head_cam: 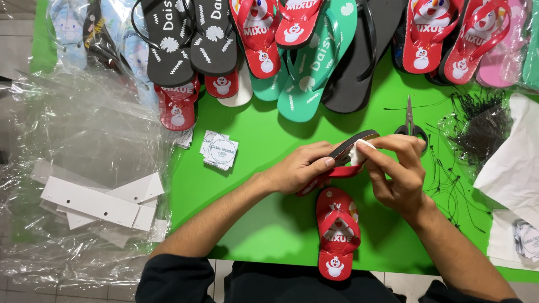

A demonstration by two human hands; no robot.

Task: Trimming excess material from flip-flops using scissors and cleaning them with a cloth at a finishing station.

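scissors (pixel 409 124), perhaps tag fasteners (pixel 478 124), clear bags (pixel 84 129)

Both forearms angle inward — left hand (pixel 300 168) curled in a grip, right hand (pixel 400 168) pinching with fingertips.

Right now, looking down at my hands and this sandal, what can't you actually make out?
Head view only:
- Held sandal: seen edge-on, its top face is hidden by the left hand and right hand.
- White piece at the right fingertips: mostly covered, kind unclear.
- Sandal row: toes cut off by the top edge.
- Black ties: too fine to count.
- White cards: blurred under clear plastic.
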